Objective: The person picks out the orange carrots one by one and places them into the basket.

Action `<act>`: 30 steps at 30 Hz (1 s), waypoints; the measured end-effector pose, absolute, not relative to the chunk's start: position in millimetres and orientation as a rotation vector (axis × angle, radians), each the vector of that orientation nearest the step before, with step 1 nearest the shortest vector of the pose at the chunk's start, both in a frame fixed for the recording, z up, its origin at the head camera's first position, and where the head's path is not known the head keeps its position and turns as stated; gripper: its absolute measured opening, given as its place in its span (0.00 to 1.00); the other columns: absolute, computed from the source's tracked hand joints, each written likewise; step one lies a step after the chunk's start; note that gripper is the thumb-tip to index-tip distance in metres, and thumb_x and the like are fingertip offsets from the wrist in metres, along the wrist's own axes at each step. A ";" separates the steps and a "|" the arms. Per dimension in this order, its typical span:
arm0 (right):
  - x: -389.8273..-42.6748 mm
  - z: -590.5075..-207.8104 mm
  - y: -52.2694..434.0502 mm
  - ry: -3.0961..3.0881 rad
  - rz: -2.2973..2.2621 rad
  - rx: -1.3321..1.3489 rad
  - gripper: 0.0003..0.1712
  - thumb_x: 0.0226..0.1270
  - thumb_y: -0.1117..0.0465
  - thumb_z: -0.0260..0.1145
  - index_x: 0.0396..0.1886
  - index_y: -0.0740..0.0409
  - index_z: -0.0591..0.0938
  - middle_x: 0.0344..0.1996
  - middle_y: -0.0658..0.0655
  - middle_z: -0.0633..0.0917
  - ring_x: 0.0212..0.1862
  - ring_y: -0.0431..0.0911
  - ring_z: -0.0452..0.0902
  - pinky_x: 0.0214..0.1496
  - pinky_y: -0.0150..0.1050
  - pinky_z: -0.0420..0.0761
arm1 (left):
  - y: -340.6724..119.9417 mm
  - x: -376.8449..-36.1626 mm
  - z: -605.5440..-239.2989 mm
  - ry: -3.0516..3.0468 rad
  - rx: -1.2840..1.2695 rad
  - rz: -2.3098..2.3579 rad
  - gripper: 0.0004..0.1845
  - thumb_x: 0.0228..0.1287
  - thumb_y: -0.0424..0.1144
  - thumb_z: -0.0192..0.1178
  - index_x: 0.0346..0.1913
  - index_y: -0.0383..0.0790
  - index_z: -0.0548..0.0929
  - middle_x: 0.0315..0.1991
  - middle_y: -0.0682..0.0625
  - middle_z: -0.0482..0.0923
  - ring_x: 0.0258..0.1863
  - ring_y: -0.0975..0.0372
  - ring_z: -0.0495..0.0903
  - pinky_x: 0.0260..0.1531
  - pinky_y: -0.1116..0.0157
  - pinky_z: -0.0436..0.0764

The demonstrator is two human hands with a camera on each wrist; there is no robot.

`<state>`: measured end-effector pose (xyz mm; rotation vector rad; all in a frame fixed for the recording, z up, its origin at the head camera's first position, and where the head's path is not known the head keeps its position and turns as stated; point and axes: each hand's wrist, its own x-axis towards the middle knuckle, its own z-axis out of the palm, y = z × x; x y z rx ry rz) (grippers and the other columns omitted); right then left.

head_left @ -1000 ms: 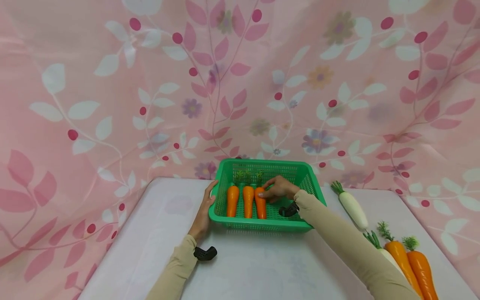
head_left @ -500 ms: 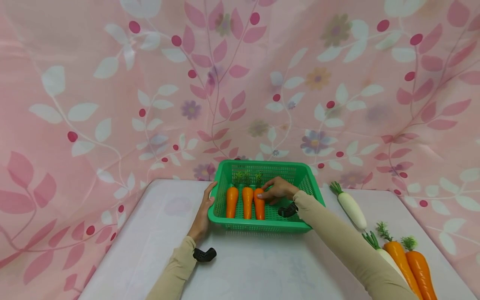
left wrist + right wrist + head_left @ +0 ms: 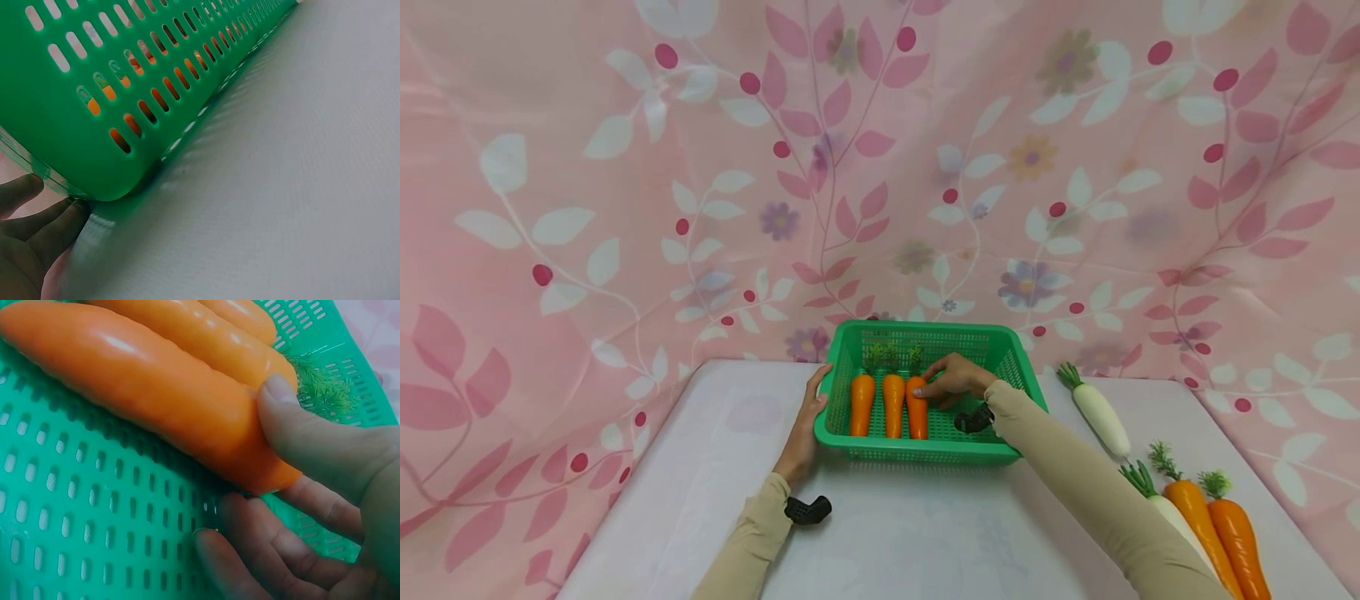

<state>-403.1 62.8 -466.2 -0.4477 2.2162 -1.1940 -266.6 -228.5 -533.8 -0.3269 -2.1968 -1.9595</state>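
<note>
Inside green basket (image 3: 1009, 363): gripped third carrot (image 3: 917, 410) with right hand (image 3: 956, 379), thumb curled on; braced basket's side with flat-fingered left hand (image 3: 806, 431).

No legible text, label, brand, number or sign was found in any view. The green perforated plastic basket (image 3: 1015, 375) carried no marking, the pink cloth backdrop printed with leaves and flowers (image 3: 625, 167) bore pattern only, and the white tabletop (image 3: 887, 533) was unmarked.
</note>
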 end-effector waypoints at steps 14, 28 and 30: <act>-404.0 -465.2 58.2 2.290 -1.103 -0.450 0.36 0.57 0.49 0.76 0.61 0.62 0.79 0.43 0.62 0.86 0.44 0.54 0.85 0.42 0.47 0.85 | -230.0 -260.5 -526.7 -2.199 -0.304 -1.958 0.26 0.81 0.49 0.33 0.78 0.64 0.51 0.79 0.61 0.43 0.77 0.56 0.43 0.70 0.38 0.43; -400.2 -461.1 76.7 2.401 -1.174 -0.361 0.35 0.58 0.43 0.74 0.56 0.63 0.82 0.55 0.66 0.82 0.46 0.56 0.84 0.41 0.47 0.85 | -223.8 -246.3 -503.2 -2.208 -0.349 -1.985 0.28 0.80 0.44 0.33 0.79 0.53 0.50 0.80 0.50 0.40 0.78 0.52 0.41 0.69 0.36 0.41; -400.3 -457.2 81.1 2.410 -1.212 -0.354 0.34 0.58 0.42 0.74 0.55 0.63 0.82 0.55 0.67 0.81 0.47 0.57 0.84 0.41 0.47 0.85 | -224.4 -246.5 -503.4 -2.205 -0.351 -1.994 0.28 0.80 0.45 0.33 0.79 0.54 0.50 0.80 0.50 0.40 0.78 0.52 0.42 0.70 0.36 0.42</act>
